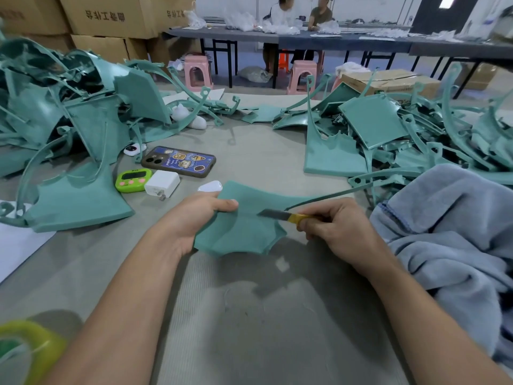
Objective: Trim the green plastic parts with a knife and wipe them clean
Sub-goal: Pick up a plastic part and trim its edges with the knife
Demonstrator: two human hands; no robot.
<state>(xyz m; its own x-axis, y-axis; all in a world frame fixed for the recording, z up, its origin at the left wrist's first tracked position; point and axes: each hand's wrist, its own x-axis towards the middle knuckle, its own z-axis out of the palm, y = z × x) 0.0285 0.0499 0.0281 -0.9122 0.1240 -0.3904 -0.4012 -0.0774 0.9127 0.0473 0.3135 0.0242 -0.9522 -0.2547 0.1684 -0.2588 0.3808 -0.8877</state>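
My left hand [191,218] grips the left edge of a flat green plastic part [241,232], thumb on top, holding it just above the table. My right hand [337,226] holds a knife [280,215] with a yellow handle. Its grey blade lies across the part's upper face, pointing left. A thin curved arm of the part runs off to the right behind the knife. Large piles of green plastic parts lie at the left [69,112] and at the right [388,126]. A blue-grey cloth [449,232] is bunched at my right.
On the grey table [249,315] lie a phone [179,161], a green timer [133,180], a white charger [162,184] and a small white case [210,186]. A yellow-green thing [27,348] sits at the near left. Cardboard boxes, pink stools and two seated people are beyond.
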